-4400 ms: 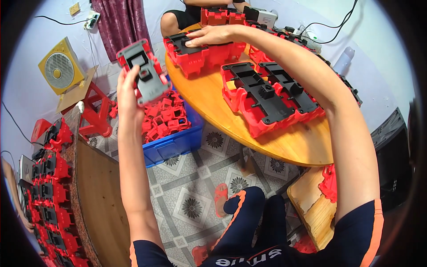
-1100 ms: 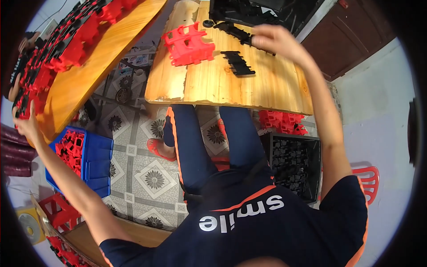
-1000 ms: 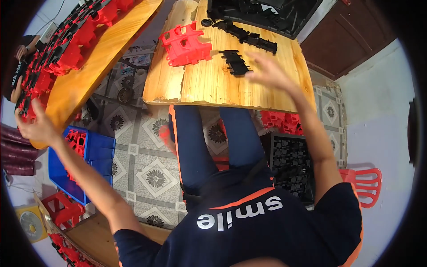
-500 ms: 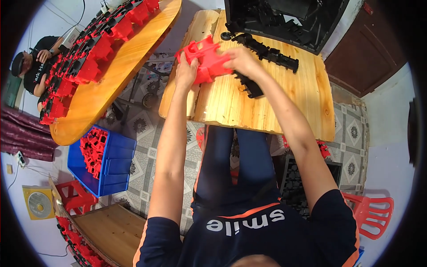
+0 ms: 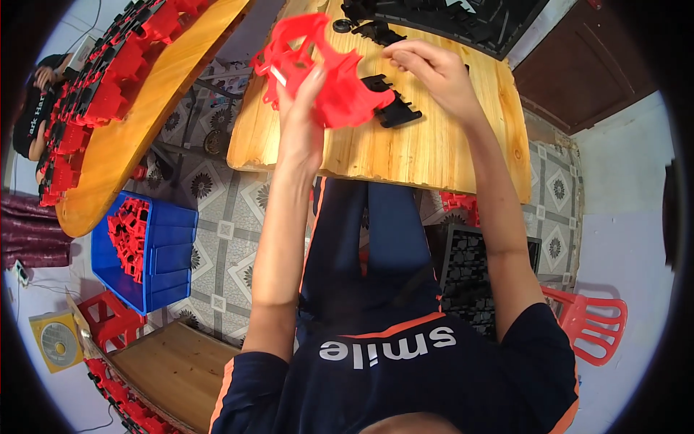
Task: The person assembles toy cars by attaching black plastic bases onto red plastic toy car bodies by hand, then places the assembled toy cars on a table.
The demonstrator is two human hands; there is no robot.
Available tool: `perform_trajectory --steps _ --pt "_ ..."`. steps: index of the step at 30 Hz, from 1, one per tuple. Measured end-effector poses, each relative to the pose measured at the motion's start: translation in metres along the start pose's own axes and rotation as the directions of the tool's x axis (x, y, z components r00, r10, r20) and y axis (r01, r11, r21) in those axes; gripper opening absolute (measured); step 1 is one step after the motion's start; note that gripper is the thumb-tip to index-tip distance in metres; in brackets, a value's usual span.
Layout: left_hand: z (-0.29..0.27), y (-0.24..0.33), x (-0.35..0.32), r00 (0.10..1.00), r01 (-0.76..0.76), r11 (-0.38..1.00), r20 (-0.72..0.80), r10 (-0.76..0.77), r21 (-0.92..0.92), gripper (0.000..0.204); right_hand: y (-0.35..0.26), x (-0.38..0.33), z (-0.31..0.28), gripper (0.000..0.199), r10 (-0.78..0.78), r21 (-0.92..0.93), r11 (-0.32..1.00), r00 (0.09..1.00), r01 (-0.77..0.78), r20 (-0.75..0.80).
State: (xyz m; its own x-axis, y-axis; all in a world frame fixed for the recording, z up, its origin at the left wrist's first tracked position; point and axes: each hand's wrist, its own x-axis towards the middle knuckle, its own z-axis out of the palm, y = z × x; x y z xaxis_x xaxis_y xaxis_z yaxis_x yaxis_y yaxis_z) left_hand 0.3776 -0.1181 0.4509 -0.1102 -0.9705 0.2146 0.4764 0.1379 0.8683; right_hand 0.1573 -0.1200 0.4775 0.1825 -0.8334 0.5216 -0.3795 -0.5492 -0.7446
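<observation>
My left hand [image 5: 300, 126] grips a bright red moulded plastic part [image 5: 340, 90], holding it up above the near-left area of the wooden table [image 5: 441, 163]. The part has open cut-outs and curved edges. To the right of it is my right hand [image 5: 441, 76], apart from the part, with thumb and fingers closed together. Whatever may be between those fingertips is too small to make out. Beneath and between the hands lies a black plastic part [image 5: 394, 108] on the table. Another black part [image 5: 379, 32] and a small black ring [image 5: 342, 26] lie farther back.
A large black tray [image 5: 524, 25] stands at the table's far edge. On the left, a second wooden table [image 5: 155, 87] carries rows of red-and-black assemblies [image 5: 108, 94]; a person [image 5: 32, 112] is beyond it. A blue bin [image 5: 170, 253] of red parts and a black crate [image 5: 463, 286] flank me.
The red part is now in my left hand alone, raised and tilted. My right hand has come off it and moved right, its fingers closed. The view has shifted.
</observation>
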Motion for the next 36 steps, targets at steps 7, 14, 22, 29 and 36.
perform_trajectory --steps 7,14,22,29,36 --pt "-0.054 -0.01 -0.088 0.954 0.297 0.79 0.131 -0.27 -0.536 0.073 0.079 -0.004 0.022 0.025 0.149 -0.371 0.928 0.879 0.034 0.452" --pt "-0.064 -0.025 -0.099 0.97 0.221 0.819 0.037 -0.239 -0.529 0.079 0.033 -0.06 0.0 0.02 0.295 -0.256 0.933 0.945 -0.252 0.141" --pt "-0.045 -0.017 -0.099 0.98 0.198 0.883 0.11 -0.167 -0.426 0.096 -0.101 -0.099 0.065 0.022 -0.001 -0.369 0.929 0.994 -0.039 -0.108" --pt "-0.037 -0.009 -0.1 0.972 0.207 0.912 0.182 -0.15 -0.355 0.092 -0.095 -0.104 0.077 0.029 -0.177 -0.569 0.815 0.982 0.106 -0.071" --pt "-0.033 -0.003 -0.112 0.974 0.223 0.914 0.114 -0.195 -0.338 0.111 -0.101 -0.11 0.091 0.032 -0.275 -0.683 0.711 0.96 0.17 -0.048"
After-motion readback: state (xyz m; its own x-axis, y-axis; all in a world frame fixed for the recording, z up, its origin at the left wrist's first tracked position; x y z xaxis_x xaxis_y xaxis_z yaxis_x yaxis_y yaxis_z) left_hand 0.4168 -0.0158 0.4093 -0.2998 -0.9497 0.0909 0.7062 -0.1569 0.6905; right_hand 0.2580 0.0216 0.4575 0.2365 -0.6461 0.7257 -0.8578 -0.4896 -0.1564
